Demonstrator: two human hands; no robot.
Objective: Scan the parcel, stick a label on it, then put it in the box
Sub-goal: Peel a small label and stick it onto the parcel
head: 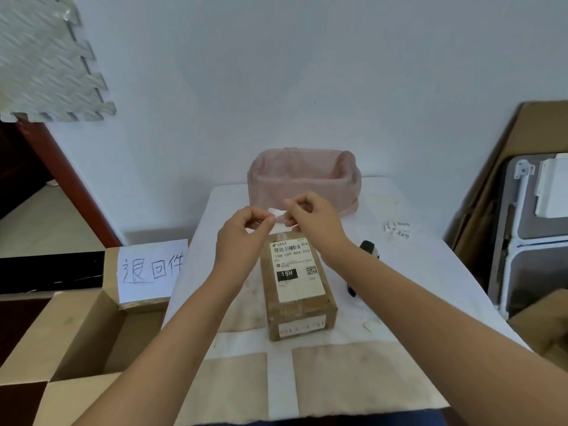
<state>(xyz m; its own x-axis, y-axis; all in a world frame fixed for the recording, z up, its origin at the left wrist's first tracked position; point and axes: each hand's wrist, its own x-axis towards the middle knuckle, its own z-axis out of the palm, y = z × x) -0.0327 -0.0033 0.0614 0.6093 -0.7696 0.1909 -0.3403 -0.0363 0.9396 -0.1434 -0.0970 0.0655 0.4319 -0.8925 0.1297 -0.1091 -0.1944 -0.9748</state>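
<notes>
A brown cardboard parcel (297, 287) with a white shipping label lies on the white table (415, 272). Above its far end, my left hand (242, 235) and my right hand (313, 216) both pinch a small white label (278, 216) between their fingertips. A black handheld scanner (367, 250) lies on the table just right of the parcel, partly hidden by my right forearm. An open cardboard box (76, 330) stands to the left of the table, with a handwritten paper sign (150, 269) on its flap.
A bin lined with a pink bag (304, 179) stands at the table's far edge. Small label scraps (396, 230) lie at the right rear. Cardboard sheets and a folded grey table (528, 229) lean against the right wall. Foam mats (43, 56) hang at top left.
</notes>
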